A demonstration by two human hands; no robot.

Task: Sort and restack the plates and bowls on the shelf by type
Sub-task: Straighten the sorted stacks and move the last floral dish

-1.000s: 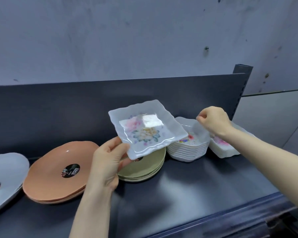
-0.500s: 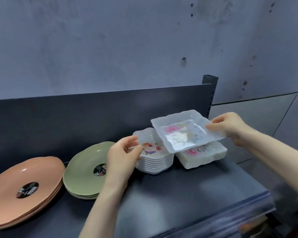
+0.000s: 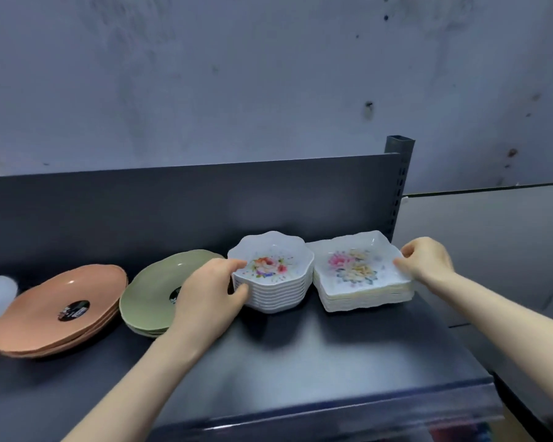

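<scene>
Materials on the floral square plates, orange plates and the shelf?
Floral square plates: likely melamine, though glazed ceramic isn't ruled out; glossy white, thin wavy rims, printed flowers. Orange plates: probably plastic or melamine; uniform colour, soft sheen, label sticker. Shelf: looks like painted metal; dark satin finish, slotted upright.

We seem to be in a shop or stockroom. Across the middle of the frame runs a dark metal shelf [image 3: 332, 352] with a slotted upright post [image 3: 399, 186] at right, set against a bare, stained wall [image 3: 237, 74]. At lower left, stacked plates [image 3: 61, 307] carry round black retail stickers [image 3: 73, 310].
</scene>
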